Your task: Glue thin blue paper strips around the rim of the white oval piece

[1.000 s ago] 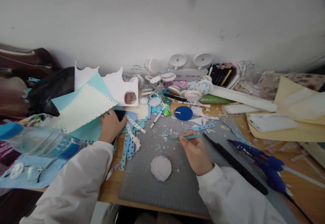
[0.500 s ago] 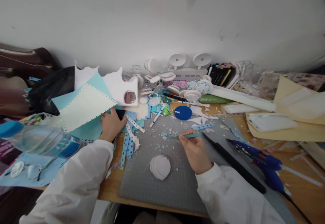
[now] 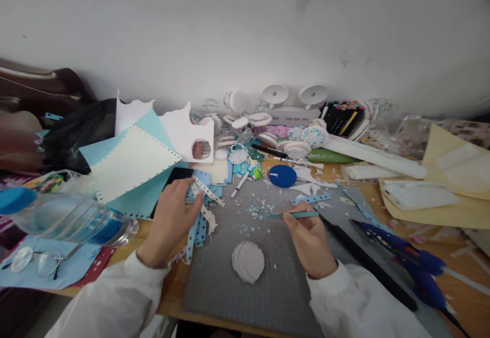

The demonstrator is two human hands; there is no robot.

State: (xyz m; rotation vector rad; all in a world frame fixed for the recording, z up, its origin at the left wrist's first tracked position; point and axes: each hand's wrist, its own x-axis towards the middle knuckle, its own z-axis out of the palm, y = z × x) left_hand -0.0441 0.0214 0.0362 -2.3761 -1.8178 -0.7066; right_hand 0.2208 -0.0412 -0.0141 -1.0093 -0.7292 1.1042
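Note:
My right hand (image 3: 312,241) pinches slim teal tweezers (image 3: 307,214), their tip pointing left at small blue and white paper dots (image 3: 260,209) scattered on the grey cutting mat (image 3: 233,299). My left hand (image 3: 174,218) holds nothing; its fingers are apart and bent, over the near end of a dark phone (image 3: 181,173) and beside punched paper strips (image 3: 209,192). Whether its fingertips touch the strips I cannot tell. Nearer me on the mat lies a stack of round white pieces (image 3: 248,262).
A water bottle (image 3: 72,218) lies at the left above eyeglasses (image 3: 46,261). Right of my right hand are a long black tool (image 3: 367,261) and a blue glue gun (image 3: 406,256). A blue disc (image 3: 282,175), a white pen (image 3: 241,182) and white round ornaments (image 3: 296,149) sit toward the wall.
My left hand has drawn back toward me from the phone, and more of the phone shows. My right hand still holds the tweezers over the mat. The view has shifted slightly.

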